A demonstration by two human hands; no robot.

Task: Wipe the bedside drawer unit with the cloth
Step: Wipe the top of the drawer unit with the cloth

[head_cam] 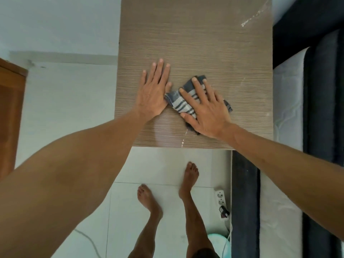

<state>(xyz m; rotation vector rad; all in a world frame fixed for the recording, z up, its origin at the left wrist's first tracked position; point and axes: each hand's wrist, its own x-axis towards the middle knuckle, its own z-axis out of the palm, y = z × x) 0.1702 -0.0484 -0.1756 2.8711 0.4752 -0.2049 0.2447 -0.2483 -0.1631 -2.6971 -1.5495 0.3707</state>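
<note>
The bedside drawer unit (195, 34) shows its brown wood-grain top from above, filling the upper middle of the view. A grey cloth (183, 105) with dark and white stripes lies crumpled near the top's front edge. My right hand (206, 108) presses flat on the cloth, fingers spread, covering most of it. Just left of the cloth, my left hand (153, 90) rests flat on the bare wood, its thumb touching the cloth's edge. Wet streaks glint near the front edge and at the far right corner.
A bed with a dark frame (243, 202) and white mattress (286, 108) runs along the right. A white power strip (220, 198) with a plugged adapter lies on the tiled floor by my bare feet (149, 200). A wooden door (9, 118) stands at the left.
</note>
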